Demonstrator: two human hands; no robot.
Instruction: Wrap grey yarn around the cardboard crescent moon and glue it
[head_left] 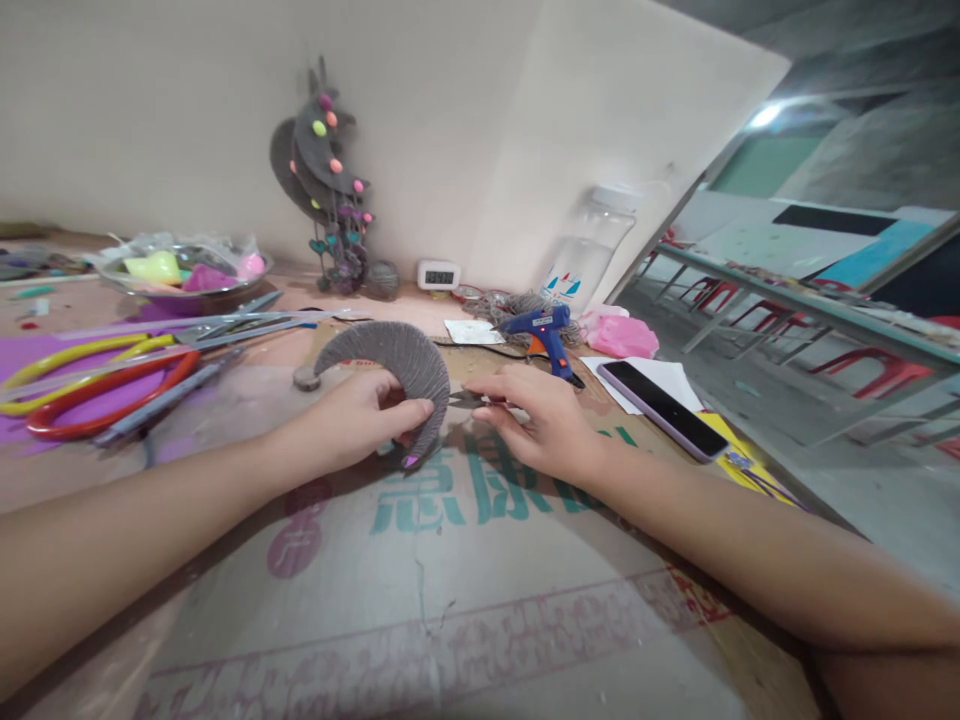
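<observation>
My left hand [367, 415] grips a crescent moon shape [397, 352] wrapped in grey yarn, thumb on its front face. A small purple patch shows at the crescent's lower tip, and a round grey end [306, 377] lies by its other tip. Just to the right, my right hand [536, 415] is closed in a pinch. Between its fingertips is a small dark grey pointed thing [469, 400], too blurred to name, close to the crescent's edge. Both hands are over a printed cardboard sheet [360, 620].
At left lie scissors with red and yellow handles [112, 425] and a metal bowl [187, 295] of bright pieces. Behind stand a decorated grey moon hanging [322, 150], a digital timer [439, 275] and a water bottle [589, 250]. A blue glue gun [551, 335] and a phone [664, 408] are at right.
</observation>
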